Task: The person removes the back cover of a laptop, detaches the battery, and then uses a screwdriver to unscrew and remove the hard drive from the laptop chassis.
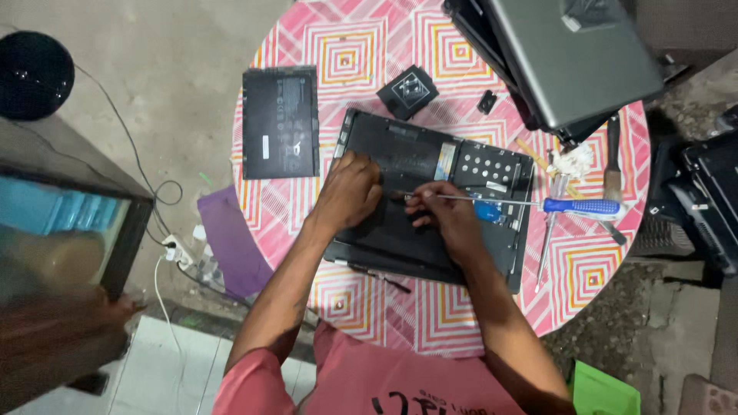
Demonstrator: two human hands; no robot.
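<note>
Working over an opened laptop base [430, 204], lying bottom-up near the middle of the round bench [346, 300] with its pink patterned cloth. Left hand [350, 192] pressing down flat on the dark chassis, fingers curled, grip closed on nothing that can be seen. Right hand [446, 215] pinching at something small near the shaft tip of a blue-handled screwdriver [538, 204]; whether actually holding the shaft, cannot tell.

Risking, by judgement: the screwdriver rolling off the base, since lying across it with its handle jutting past the edge; a tiny screw slipping from the fingertips and vanishing against the busy pattern; the removed battery pack [280, 123] tipping off, since overhanging the bench's left rim; the stacked grey laptops [561, 61] sliding from the far right edge.

Regarding containers: none seen holding loose parts. Only the open chassis acting as a tray, its bay showing bare. Small black square part [407, 92] and brush [613, 165] resting loose on the cloth.
</note>
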